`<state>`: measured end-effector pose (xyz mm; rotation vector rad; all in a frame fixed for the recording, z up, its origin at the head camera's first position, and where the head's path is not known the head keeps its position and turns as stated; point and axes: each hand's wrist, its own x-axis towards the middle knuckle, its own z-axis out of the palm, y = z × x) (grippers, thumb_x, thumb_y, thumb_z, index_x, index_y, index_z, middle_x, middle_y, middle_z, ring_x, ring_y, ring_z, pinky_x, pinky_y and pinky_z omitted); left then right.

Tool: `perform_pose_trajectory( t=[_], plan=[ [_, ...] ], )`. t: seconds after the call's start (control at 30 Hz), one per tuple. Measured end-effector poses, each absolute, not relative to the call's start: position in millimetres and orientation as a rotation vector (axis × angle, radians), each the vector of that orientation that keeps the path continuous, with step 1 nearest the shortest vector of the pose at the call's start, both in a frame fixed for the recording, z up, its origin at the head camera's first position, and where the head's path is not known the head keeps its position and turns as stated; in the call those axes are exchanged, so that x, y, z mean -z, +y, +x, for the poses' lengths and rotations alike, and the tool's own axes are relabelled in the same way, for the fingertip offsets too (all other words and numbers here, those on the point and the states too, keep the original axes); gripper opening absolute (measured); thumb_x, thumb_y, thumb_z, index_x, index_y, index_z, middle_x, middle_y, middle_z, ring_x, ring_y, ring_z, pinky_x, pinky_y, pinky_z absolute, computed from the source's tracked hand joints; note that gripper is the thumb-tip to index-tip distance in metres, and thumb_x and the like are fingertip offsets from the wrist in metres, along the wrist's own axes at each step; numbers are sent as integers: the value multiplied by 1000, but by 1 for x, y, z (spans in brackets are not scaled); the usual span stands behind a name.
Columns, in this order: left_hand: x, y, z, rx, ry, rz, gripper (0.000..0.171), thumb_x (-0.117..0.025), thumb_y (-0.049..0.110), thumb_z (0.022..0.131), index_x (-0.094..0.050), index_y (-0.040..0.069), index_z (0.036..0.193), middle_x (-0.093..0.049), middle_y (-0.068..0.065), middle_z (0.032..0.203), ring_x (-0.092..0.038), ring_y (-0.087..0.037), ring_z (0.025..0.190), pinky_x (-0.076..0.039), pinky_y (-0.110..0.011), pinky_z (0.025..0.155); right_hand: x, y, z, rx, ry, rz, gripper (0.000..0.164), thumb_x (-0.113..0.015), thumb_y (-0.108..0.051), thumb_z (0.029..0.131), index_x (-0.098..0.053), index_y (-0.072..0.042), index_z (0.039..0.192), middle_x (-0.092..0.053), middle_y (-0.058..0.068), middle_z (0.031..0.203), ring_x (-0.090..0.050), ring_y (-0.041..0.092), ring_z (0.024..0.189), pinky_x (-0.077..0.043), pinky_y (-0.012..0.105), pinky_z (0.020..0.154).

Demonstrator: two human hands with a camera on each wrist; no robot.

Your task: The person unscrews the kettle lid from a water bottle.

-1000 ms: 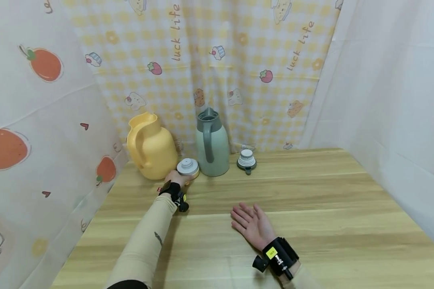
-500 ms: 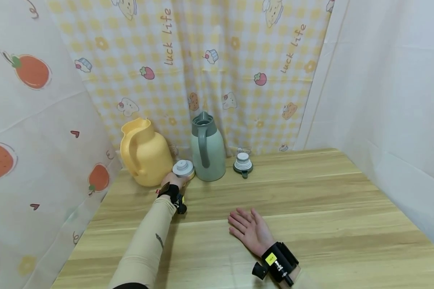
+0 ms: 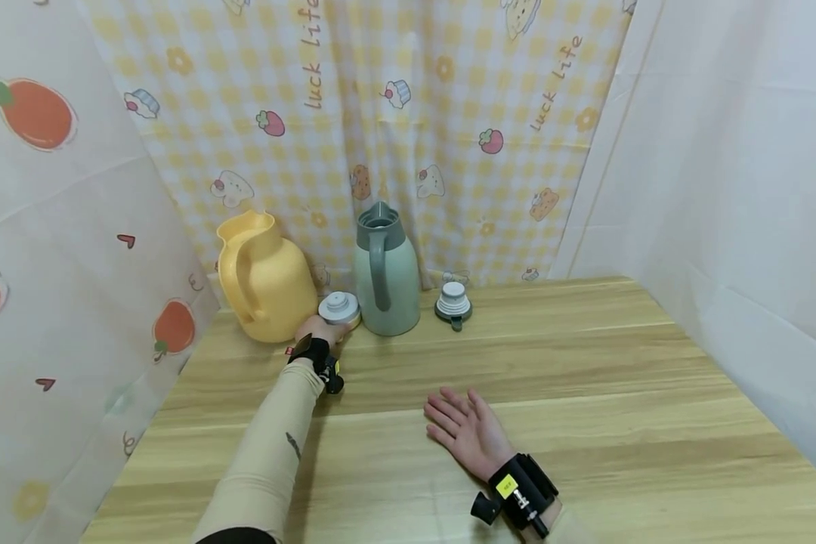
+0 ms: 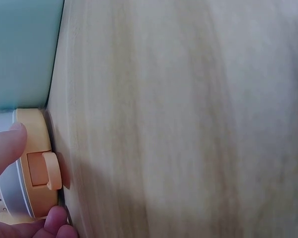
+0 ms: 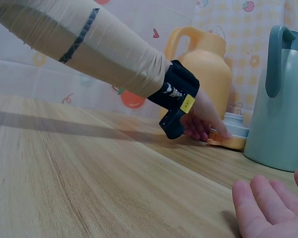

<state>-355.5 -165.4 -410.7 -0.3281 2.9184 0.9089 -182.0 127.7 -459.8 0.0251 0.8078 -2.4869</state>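
A yellow jug lid [image 3: 338,304] lies with its pale grey stopper side up, between the yellow thermos jug [image 3: 270,283] and the green thermos jug [image 3: 389,283]. My left hand [image 3: 321,329] pinches this lid; in the left wrist view the thumb [image 4: 10,146] presses its side near the small orange tab [image 4: 52,171], and the fingertips [image 4: 55,220] are at the opposite side, close to the tabletop. The right hand [image 3: 471,434] holds nothing, palm turned up and fingers loosely spread, nearer the front. Both jugs stand upright with their mouths uncovered.
To the right of the green jug sits a dark green lid [image 3: 453,302] with a white stepped stopper facing up. The wooden table [image 3: 551,363] meets a yellow checked curtain [image 3: 442,219] at the back. White cloth [image 3: 714,227] hangs along both sides.
The head view has swung a little to the right, so everything appears farther left. Both hands, the jugs and the lids keep their places relative to one another.
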Motion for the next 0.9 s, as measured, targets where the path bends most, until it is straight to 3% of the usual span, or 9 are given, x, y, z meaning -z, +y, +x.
perform_pose_trajectory(
  t=[0.37,0.67,0.9],
  plan=[
    [411,-166,-359,-864,2933,-288,64,-68,47,85,-62,-11,111,-64,-27,108,-62,-39,96,-48,-45,81,456,133,-182,2500,820,40,65,-12,-43,106,3,0,153,-2,25,158,-10,34,145,-22,44,114],
    [424,-177,-346,-912,2916,-394,67,-68,50,84,-60,-6,119,-62,-25,118,-59,-39,105,-45,-46,89,460,125,-179,2463,807,78,64,-13,-43,107,0,0,153,-5,25,158,-11,34,145,-23,44,113],
    [428,-190,-338,-866,2934,-395,57,-66,48,86,-65,-6,105,-66,-23,106,-62,-37,95,-48,-44,81,462,119,-177,2435,810,75,64,-11,-42,107,0,1,153,-5,26,157,-11,35,145,-23,43,113]
  ],
)
